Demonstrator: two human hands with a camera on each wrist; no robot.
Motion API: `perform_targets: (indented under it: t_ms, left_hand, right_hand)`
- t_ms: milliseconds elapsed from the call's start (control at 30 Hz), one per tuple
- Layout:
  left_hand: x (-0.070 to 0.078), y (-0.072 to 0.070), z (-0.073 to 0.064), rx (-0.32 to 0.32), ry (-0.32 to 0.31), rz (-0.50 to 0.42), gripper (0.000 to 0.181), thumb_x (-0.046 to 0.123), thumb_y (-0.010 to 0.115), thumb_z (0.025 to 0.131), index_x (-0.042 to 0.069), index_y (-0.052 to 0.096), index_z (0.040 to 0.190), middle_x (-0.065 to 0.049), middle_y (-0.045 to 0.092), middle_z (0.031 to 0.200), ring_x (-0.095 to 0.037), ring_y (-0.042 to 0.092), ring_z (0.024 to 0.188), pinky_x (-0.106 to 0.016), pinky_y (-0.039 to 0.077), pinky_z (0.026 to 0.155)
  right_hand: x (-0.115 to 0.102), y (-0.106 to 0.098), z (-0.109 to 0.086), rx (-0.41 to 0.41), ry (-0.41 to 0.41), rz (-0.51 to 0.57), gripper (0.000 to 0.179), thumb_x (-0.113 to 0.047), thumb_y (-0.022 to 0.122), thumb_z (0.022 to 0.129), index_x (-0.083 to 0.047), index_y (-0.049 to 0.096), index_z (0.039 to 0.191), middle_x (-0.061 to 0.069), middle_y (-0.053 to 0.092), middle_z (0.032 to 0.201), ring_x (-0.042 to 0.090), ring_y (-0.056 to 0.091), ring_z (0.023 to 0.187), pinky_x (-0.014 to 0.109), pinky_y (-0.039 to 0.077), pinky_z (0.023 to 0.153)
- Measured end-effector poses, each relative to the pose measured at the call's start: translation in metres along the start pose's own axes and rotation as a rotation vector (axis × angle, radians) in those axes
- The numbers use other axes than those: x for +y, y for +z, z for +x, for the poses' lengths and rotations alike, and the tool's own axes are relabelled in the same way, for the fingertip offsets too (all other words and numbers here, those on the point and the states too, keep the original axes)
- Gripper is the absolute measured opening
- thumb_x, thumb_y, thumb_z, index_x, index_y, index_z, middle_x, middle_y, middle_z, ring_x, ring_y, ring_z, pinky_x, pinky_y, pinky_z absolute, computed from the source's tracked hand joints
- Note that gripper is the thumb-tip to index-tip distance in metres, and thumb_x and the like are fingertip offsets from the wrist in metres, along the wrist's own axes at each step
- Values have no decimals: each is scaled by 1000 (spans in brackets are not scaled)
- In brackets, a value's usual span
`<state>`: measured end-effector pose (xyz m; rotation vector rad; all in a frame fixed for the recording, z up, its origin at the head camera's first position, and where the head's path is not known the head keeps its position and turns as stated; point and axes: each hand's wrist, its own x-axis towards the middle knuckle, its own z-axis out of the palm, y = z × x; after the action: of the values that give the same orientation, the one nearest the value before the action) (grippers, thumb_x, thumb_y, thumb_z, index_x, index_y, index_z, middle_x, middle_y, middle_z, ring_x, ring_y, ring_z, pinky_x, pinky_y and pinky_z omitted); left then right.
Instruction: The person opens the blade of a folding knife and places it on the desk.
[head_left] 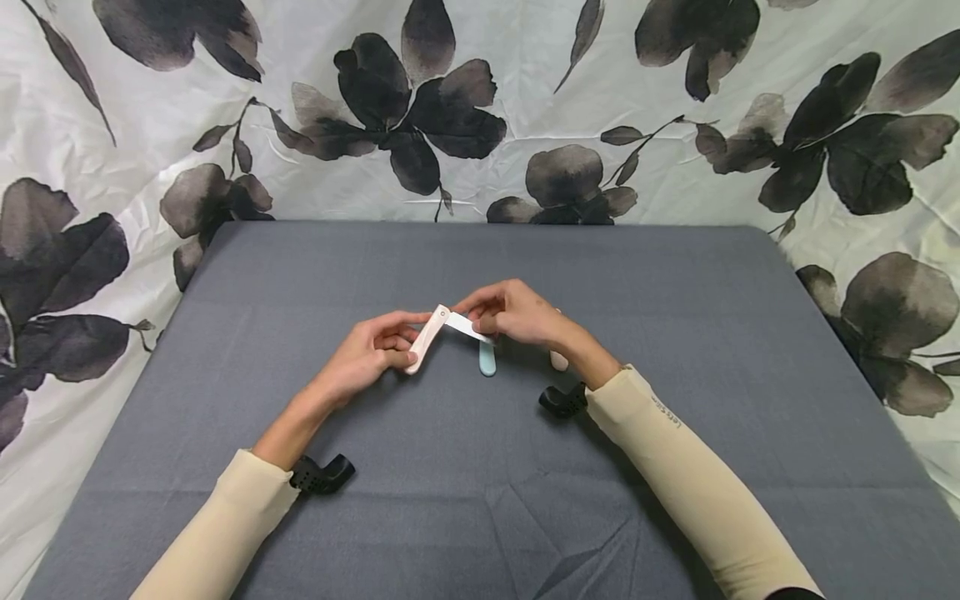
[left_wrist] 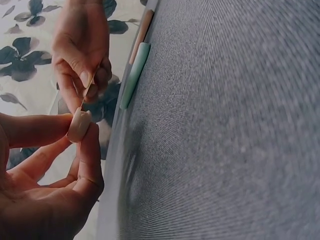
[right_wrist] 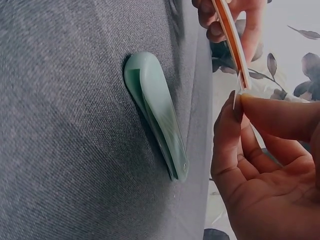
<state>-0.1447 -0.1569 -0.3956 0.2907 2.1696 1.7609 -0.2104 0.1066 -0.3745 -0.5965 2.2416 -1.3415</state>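
Note:
My left hand [head_left: 372,346] grips a folding knife by its pale pink handle [head_left: 425,342], holding it above the table. The metal blade [head_left: 467,326] is swung out at an angle from the handle, and my right hand [head_left: 519,315] pinches it between thumb and fingers. Seen from the right wrist, the handle [right_wrist: 233,37] shows an orange-tinted slot along its edge. A folded mint-green knife [right_wrist: 161,110] lies on the cloth below my right hand. Beyond it, partly hidden by the right wrist in the head view, lies another pale pink piece [head_left: 558,360], probably a similar knife.
A grey cloth [head_left: 420,533] covers the table, with creases near the front. Behind and beside the table hangs a white floral sheet [head_left: 540,108]. A black wrist mount [head_left: 322,475] sticks out from the left sleeve, and another [head_left: 562,402] from the right.

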Motion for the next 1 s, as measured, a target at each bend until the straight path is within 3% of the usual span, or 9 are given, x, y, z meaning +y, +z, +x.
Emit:
perform_targets:
  t_ms: [167,400,800,1000]
  left_hand:
    - [0,-1,1,-34,12,5,59,-7,66,89,2,57,146,-19,67,116,-9,67,91,-21,57,77]
    - [1,-4,-1,-93,11,33,59,-8,64,89,6,58,146,-25,67,116,-13,67,92,-21,55,79]
    - [-3,-7,-5,-164,37,80,57,-6,65,90,8,61,145,-20,68,118,-15,66,97,-22,54,80]
    - [-3,-7,-6,-180,19,114,59,-6,63,89,11,61,146,-18,68,118,-19,65,100,-23,52,82]
  right_hand:
    - [1,-3,-2,-15,0,6,37,5,62,91,-8,77,122,11,77,100,17,63,78,36,55,68]
    - [1,-6,-6,-42,4,-11,33,3,65,94,-7,77,122,11,76,98,17,62,77,36,55,70]
    - [5,-10,-9,-123,-14,-13,28,1,67,96,-4,77,122,11,75,95,16,59,72,31,51,65]
    - [3,-12,-13,-152,-19,-32,27,0,67,97,-4,77,123,11,75,94,16,56,70,31,48,63]
